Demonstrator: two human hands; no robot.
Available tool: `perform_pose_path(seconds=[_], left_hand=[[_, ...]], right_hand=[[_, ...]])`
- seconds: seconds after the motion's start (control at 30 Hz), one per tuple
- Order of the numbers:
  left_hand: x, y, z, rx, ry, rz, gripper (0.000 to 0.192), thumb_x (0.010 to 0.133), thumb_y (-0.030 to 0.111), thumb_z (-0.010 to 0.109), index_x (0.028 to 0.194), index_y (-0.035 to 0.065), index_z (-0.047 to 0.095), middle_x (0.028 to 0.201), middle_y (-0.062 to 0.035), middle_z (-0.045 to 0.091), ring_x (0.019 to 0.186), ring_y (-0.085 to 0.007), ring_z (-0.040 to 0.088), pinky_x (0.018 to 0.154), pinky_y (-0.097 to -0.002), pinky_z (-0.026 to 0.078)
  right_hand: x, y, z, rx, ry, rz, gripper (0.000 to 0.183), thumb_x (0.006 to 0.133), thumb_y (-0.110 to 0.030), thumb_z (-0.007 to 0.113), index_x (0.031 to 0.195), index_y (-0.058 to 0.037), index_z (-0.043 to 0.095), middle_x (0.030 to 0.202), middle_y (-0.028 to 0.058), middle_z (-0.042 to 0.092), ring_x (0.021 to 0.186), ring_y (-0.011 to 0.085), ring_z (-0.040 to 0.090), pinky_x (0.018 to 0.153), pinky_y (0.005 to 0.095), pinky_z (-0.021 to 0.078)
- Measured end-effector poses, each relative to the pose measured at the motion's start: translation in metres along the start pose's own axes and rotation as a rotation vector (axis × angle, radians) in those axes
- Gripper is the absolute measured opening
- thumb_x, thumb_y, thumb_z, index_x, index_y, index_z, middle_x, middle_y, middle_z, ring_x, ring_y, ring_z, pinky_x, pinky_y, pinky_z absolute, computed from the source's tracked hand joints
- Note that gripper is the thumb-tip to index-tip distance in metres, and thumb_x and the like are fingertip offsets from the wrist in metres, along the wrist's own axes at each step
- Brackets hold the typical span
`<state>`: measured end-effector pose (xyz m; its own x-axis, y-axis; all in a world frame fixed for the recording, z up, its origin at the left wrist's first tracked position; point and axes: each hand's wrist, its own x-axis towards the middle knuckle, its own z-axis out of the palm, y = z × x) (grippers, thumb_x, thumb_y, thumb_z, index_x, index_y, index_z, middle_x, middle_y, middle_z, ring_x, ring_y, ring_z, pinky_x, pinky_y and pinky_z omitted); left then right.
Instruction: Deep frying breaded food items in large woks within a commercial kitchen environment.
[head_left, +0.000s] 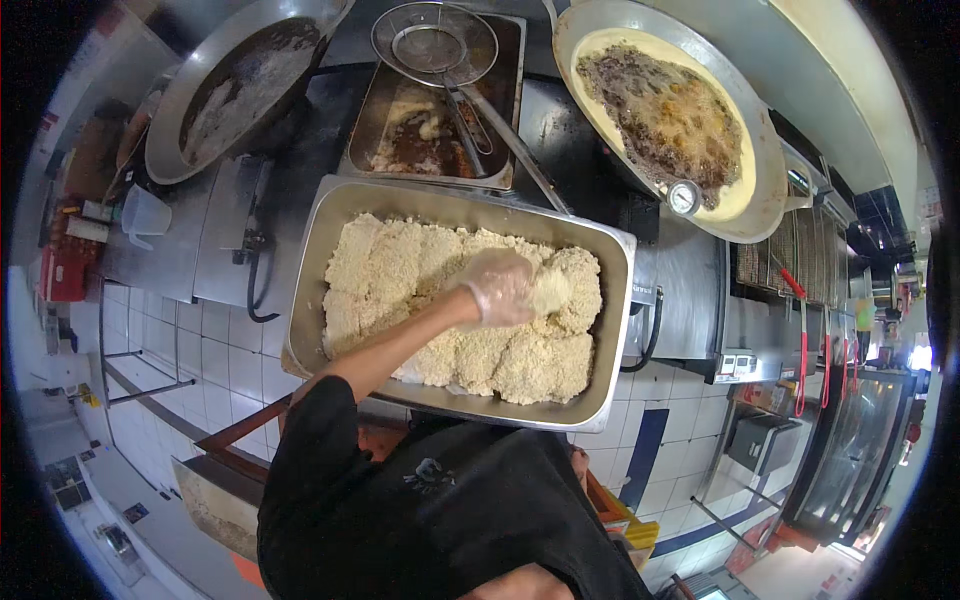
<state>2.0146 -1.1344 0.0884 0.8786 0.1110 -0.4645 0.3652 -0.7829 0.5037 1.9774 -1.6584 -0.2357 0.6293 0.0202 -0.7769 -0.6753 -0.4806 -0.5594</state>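
Note:
My left hand (499, 289), in a clear plastic glove, is over the right half of a deep steel pan (616, 330), its fingers against a crumb-coated piece of food (553, 291). Whether the fingers are closed on that piece does not show. Several more coated pieces (390, 259) lie packed side by side in the pan, pale and rough on top. My right hand is out of view; only a small patch of skin shows beside the right edge of the black shirt.
A wok (765, 165) of bubbling oil with a dial thermometer (683, 198) stands at upper right, another wok (169, 142) at upper left. Between them, a wire skimmer (480, 56) and tongs (466, 131) rest on a greasy tray (517, 90). Red-handled fryer baskets (787, 247) are at right.

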Motion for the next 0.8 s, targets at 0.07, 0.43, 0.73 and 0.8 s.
perform_pose_path(seconds=[0.07,0.43,0.73,0.8], left_hand=[[-0.023,-0.003,-0.002,-0.015,0.045,0.071,0.058,0.074,0.045,0.066,0.115,0.0046,0.056,0.111,-0.0171,0.057,0.100,-0.0291,0.055,0.088,-0.0363,0.047],[0.005,-0.050,0.002,-0.074,0.387,-0.071,0.061,0.072,0.047,0.067,0.104,-0.0034,0.055,0.097,-0.0205,0.058,0.096,-0.0324,0.056,0.086,-0.0400,0.047],[0.030,-0.054,0.009,0.176,0.348,0.014,0.054,0.072,0.044,0.066,0.102,0.0002,0.059,0.098,-0.0198,0.061,0.091,-0.0318,0.058,0.082,-0.0402,0.047],[0.046,-0.080,0.014,0.155,0.178,-0.100,0.066,0.072,0.048,0.065,0.115,-0.0007,0.051,0.116,-0.0200,0.052,0.110,-0.0317,0.046,0.093,-0.0390,0.040]], right_hand=[[-0.002,-0.001,-0.004,0.044,0.010,0.031,0.023,0.087,-0.019,0.046,0.101,-0.0071,0.059,0.070,0.0064,0.058,0.054,0.0166,0.056,0.044,0.0302,0.0473],[-0.002,-0.026,-0.014,0.032,-0.038,0.079,0.020,0.088,-0.021,0.046,0.094,-0.0066,0.058,0.071,0.0084,0.060,0.055,0.0196,0.059,0.045,0.0328,0.0483],[0.023,-0.029,-0.032,0.122,-0.105,0.080,0.024,0.093,-0.024,0.041,0.096,-0.0077,0.058,0.069,0.0059,0.058,0.051,0.0149,0.055,0.043,0.0280,0.0454],[0.035,-0.049,-0.034,0.104,-0.133,0.096,0.023,0.092,-0.022,0.042,0.095,-0.0064,0.059,0.069,0.0065,0.058,0.050,0.0151,0.054,0.043,0.0282,0.0451]])
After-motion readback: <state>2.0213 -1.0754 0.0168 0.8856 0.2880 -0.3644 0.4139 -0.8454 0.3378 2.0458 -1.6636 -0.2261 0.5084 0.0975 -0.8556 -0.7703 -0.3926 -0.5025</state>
